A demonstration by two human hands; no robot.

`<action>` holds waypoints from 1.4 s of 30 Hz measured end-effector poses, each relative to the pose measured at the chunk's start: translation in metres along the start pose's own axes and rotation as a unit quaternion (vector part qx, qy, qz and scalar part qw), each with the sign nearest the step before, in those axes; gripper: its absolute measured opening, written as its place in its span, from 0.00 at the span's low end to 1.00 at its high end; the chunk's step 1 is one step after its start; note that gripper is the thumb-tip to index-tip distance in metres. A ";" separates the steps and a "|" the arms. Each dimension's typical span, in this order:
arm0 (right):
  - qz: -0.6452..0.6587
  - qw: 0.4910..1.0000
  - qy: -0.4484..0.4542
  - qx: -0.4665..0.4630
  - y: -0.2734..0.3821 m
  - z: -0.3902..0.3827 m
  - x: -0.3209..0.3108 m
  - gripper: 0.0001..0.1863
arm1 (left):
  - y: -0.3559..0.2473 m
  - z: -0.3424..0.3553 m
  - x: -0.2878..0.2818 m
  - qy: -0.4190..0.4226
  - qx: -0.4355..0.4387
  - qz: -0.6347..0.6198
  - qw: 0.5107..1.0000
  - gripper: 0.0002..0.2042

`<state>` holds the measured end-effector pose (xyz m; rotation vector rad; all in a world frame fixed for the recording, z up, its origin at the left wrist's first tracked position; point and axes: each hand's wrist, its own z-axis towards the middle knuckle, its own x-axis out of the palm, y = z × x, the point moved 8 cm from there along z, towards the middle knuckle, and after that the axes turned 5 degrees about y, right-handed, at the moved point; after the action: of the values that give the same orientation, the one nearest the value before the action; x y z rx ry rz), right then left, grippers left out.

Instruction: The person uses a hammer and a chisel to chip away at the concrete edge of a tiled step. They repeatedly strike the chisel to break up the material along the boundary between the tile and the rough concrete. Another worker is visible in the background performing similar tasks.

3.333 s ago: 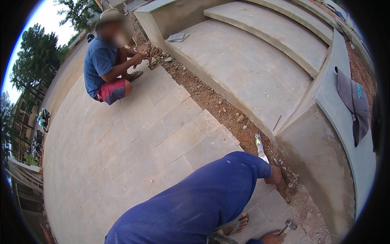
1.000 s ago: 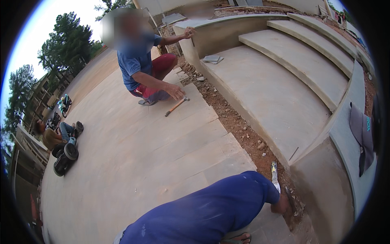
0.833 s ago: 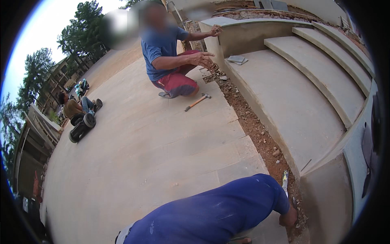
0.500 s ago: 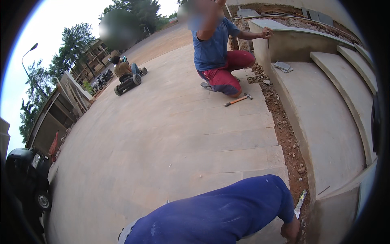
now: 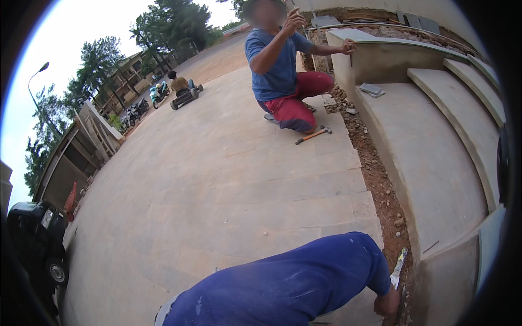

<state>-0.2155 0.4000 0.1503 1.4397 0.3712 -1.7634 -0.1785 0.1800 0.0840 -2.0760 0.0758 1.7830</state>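
Note:
My left arm, in a blue sleeve (image 5: 272, 288) with pale smudges, crosses the lower edge and bends down at the right. My left hand (image 5: 386, 304) is low at the rubble strip (image 5: 375, 168) between paving and steps. Its fingers point down and are mostly hidden, so I cannot tell whether they hold anything. Just beyond the hand, a narrow white and yellow piece (image 5: 399, 266), tool or wrapper, slants in the strip. My right hand is out of view. An orange-handled hammer (image 5: 312, 135) lies on the pale paving (image 5: 244, 179) farther off.
A person (image 5: 283, 81) in a blue shirt and red shorts kneels beyond the hammer, one hand at the low wall (image 5: 340, 60). Concrete steps (image 5: 424, 136) rise at right, with small tile pieces (image 5: 372, 89). Someone rides a low wheeled cart (image 5: 185, 99). A dark vehicle (image 5: 41, 233) stands at left.
The kneeling person's raised arm has come down and the hand now shows in front of the chest. The cart and rider have moved farther away. My left hand is almost still.

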 end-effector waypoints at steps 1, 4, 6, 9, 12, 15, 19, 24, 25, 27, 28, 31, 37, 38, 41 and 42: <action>0.001 1.000 -0.002 0.001 -0.003 0.001 0.000 0.25 | 0.000 0.002 -0.001 0.000 0.000 0.000 1.000 0.14; 0.001 1.000 -0.010 0.007 -0.011 -0.001 -0.001 0.25 | -0.006 0.010 -0.003 0.005 0.006 0.004 1.000 0.14; -0.002 1.000 -0.019 0.019 -0.016 -0.004 -0.003 0.25 | -0.010 0.012 -0.001 0.006 0.012 0.009 1.000 0.14; -0.010 0.998 -0.036 0.043 -0.023 -0.013 -0.007 0.25 | -0.023 0.008 -0.004 -0.042 0.051 0.066 0.996 0.13; -0.018 0.996 -0.049 0.069 -0.029 -0.026 -0.012 0.25 | -0.029 0.004 0.002 -0.004 0.044 0.075 0.996 0.12; -0.036 0.992 -0.068 0.104 -0.037 -0.040 -0.016 0.24 | -0.037 0.006 -0.008 -0.028 0.084 0.074 0.993 0.10; -0.109 0.977 -0.070 0.168 -0.065 -0.054 -0.027 0.24 | -0.029 0.011 -0.018 -0.079 0.091 0.062 0.991 0.09; -0.113 0.957 -0.021 0.268 -0.108 -0.050 -0.005 0.20 | 0.001 -0.003 -0.041 -0.032 0.005 -0.009 0.999 0.10; -0.126 0.951 -0.011 0.281 -0.120 -0.047 -0.001 0.20 | 0.008 -0.007 -0.038 -0.030 -0.012 -0.025 0.999 0.10; -0.120 0.942 0.032 0.311 -0.132 -0.054 -0.002 0.19 | 0.019 -0.011 -0.034 -0.022 -0.042 -0.045 0.998 0.10; -0.083 0.937 0.048 0.337 -0.133 -0.056 -0.004 0.19 | 0.024 -0.013 -0.039 0.018 -0.079 -0.033 0.996 0.10; 0.041 0.943 0.056 0.326 -0.130 -0.070 -0.016 0.19 | 0.031 -0.006 -0.036 0.039 -0.081 -0.032 0.995 0.11; 0.185 0.941 0.158 0.234 -0.062 -0.042 -0.005 0.18 | 0.038 -0.027 -0.021 0.095 -0.091 -0.008 0.991 0.15; 0.194 0.939 0.179 0.220 -0.051 -0.036 0.001 0.18 | 0.039 -0.027 -0.017 0.107 -0.096 -0.003 0.990 0.15; 0.198 0.947 0.208 0.146 -0.014 -0.007 0.009 0.17 | 0.047 -0.033 -0.007 0.156 -0.119 0.006 0.980 0.16; 0.202 0.950 0.203 0.126 -0.008 0.000 0.009 0.17 | 0.049 -0.032 -0.005 0.173 -0.127 0.005 0.977 0.16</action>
<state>-0.2215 0.4007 0.1399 1.9123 0.0451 -1.2124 -0.1642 0.1232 0.0795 -2.5558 -0.0469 1.4802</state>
